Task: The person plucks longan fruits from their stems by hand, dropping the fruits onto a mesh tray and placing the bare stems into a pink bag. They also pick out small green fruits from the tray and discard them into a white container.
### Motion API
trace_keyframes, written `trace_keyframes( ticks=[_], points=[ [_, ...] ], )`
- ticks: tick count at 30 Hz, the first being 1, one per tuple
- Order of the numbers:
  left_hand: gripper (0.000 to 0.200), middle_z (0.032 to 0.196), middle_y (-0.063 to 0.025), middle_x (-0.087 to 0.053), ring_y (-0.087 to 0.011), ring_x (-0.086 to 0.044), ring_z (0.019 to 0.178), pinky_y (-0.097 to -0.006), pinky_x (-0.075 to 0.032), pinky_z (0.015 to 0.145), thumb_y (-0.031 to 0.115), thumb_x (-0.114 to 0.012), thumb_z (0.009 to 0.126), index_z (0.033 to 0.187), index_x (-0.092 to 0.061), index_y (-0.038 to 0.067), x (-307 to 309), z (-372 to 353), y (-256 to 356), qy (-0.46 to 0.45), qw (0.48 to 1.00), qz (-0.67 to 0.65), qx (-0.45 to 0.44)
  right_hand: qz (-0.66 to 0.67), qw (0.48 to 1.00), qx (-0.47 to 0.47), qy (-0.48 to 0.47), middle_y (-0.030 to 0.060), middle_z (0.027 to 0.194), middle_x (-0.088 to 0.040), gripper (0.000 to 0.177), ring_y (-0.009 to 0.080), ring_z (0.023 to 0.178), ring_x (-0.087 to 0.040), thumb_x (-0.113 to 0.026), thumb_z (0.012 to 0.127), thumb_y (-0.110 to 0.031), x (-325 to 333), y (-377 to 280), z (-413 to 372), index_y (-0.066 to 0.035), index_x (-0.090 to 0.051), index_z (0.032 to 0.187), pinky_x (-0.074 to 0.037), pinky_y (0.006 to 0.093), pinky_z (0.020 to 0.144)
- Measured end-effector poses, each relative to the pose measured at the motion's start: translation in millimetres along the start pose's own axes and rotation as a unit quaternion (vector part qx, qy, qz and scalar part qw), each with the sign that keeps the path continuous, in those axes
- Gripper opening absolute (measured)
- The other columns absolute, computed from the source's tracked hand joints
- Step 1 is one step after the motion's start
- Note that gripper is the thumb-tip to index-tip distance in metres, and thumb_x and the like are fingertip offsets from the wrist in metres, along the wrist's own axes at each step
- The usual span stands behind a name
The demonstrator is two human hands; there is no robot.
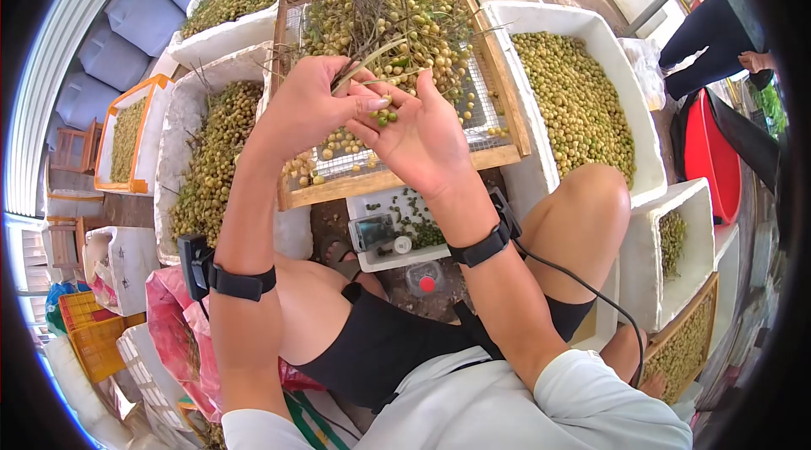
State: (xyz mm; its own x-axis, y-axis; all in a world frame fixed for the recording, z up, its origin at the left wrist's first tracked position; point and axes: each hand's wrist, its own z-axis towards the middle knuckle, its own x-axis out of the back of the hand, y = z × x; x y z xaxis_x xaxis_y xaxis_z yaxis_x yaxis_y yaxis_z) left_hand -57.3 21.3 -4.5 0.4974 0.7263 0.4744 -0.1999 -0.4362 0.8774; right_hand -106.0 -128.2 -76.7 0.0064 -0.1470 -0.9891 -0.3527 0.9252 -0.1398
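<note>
My left hand (pixel 325 103) is closed, its thumb and fingers pinching thin stems with small fruits over the wood-framed mesh screen (pixel 397 184). Beside it my right hand (pixel 418 137) is turned palm up, thumb raised, its fingertips under a few green fruits (pixel 384 116) and touching the other hand's fingers. Behind both hands, a heap of yellowish fruits (pixel 431 19) with twigs lies on the screen. Below the screen sits a white tray (pixel 365 260) holding small green fruits, a phone-like device (pixel 372 233) and a small round white item (pixel 402 245).
White foam boxes of fruit stand left (pixel 190 103) and right (pixel 621 87) of the screen. A clear container with a red cap (pixel 427 283) sits between my legs. An orange crate (pixel 89 327) is at left. A person in dark trousers (pixel 710 32) stands at upper right.
</note>
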Motion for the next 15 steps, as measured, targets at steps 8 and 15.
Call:
trace_keyframes(
  ticks=[8,15],
  points=[
    [0.015,0.078,-0.0034,-0.067,-0.0055,-0.059,0.069,-0.0233,-0.049,0.061,0.006,-0.072,0.081,0.091,-0.068,-0.004,-16.6,-0.9,-3.5,-0.009,0.998,-0.059,0.008,-0.005,0.999,0.015,-0.038,0.0092,0.099,-0.053,0.073,0.0166,0.082,-0.051,-0.020,0.101,-0.058,7.3,1.1,0.0,0.007,-0.048,0.118,-0.048,0.0339,0.087],
    [0.020,0.082,-0.0050,-0.067,-0.0058,-0.060,0.074,-0.0248,-0.050,0.063,0.008,-0.068,0.086,0.102,-0.066,-0.003,-18.8,-1.8,-10.4,0.024,0.999,0.036,-0.018,-0.025,0.999,0.034,0.031,0.0090,0.099,-0.056,0.073,0.0196,0.091,-0.054,-0.018,0.102,-0.056,-1.5,7.5,-5.9,0.007,-0.046,0.123,-0.045,0.0374,0.091]
  ],
)
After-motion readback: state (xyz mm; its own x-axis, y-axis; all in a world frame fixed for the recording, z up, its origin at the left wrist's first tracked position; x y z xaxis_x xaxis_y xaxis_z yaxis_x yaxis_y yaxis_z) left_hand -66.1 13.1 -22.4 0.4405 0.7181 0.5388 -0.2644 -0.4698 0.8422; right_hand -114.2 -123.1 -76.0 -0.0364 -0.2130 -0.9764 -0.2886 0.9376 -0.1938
